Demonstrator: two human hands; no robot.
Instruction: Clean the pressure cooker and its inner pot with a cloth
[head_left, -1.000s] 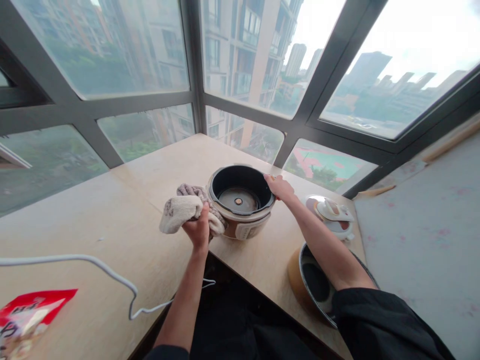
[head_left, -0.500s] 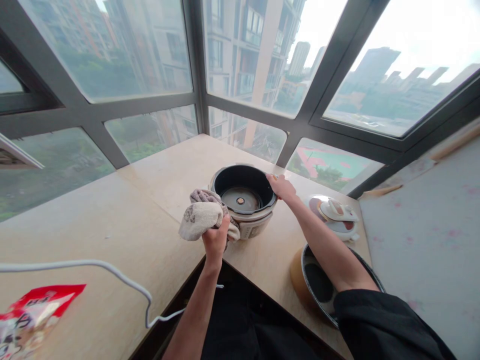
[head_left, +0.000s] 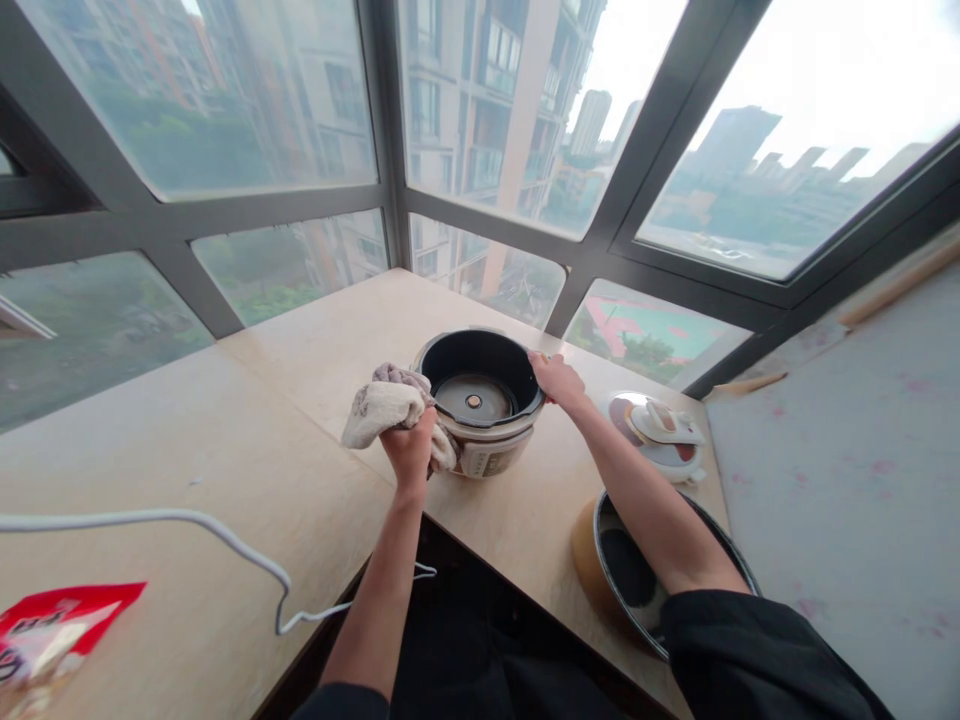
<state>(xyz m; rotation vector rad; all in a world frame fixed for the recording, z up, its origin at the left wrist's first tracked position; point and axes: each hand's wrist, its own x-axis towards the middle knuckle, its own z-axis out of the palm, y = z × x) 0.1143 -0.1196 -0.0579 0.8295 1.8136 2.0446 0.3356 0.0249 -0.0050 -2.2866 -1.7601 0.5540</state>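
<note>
A rice cooker body (head_left: 495,455) without its lid stands on the pale counter, its dark inside and round heating plate (head_left: 474,400) facing up. My left hand (head_left: 411,445) is closed around a bunched cream and grey-brown cloth (head_left: 384,408), which lies against the cooker's left side. On the right, my right hand (head_left: 556,378) grips the cooker's rim, fingers hooked over the edge. Near my right forearm sits the cooker's white lid (head_left: 664,425). An inner pot (head_left: 592,555), tan outside and dark inside, stands below that forearm and is partly covered by it.
A white power cord (head_left: 180,517) runs across the left of the counter (head_left: 247,430) and over its front edge. A red and clear snack bag (head_left: 67,640) lies at lower left. Framed windows (head_left: 480,120) rise behind, and a flowered wall (head_left: 847,470) bounds the right.
My left hand and the cloth have shifted slightly left and up along the cooker's side. My right hand keeps its hold on the rim. The whole view has shifted a little.
</note>
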